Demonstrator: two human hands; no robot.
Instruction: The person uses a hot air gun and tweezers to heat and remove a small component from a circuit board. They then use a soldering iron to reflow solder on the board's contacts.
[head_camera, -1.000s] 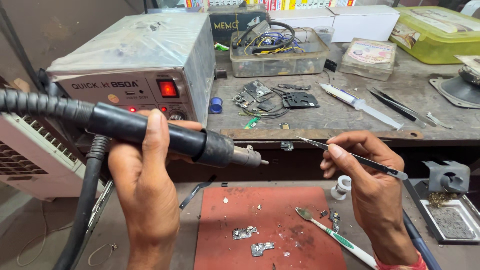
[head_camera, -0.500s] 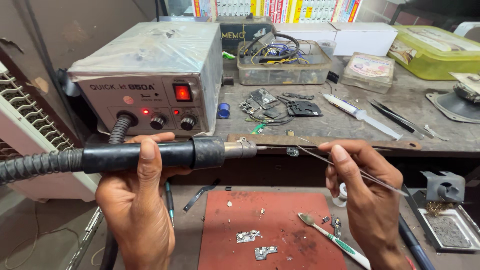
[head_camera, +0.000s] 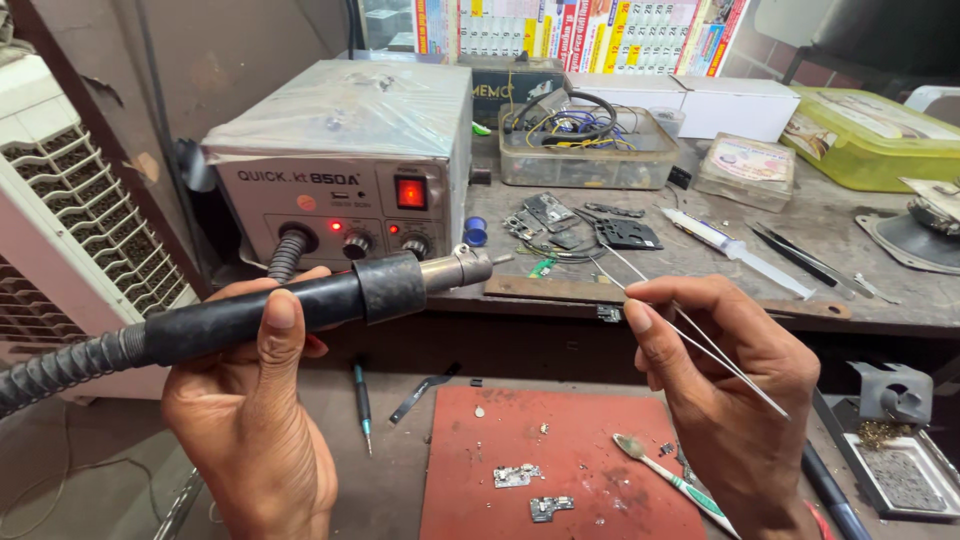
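You've got the black hot-air wand with the metal nozzle gripped tight in your left hand, thin steel tweezers pinched in your right hand, both held up. The small circuit boards lie untouched on the red mat below.

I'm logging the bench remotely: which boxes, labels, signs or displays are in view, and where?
Calendar poster: back wall, multicoloured grid sheets.
White cardboard box: rear of bench, long and flat.
Yellow-green lidded tub: far right, rectangular.
Small clear case: beside the white box, round pinkish label.
Station front panel: grey, red lit switch.
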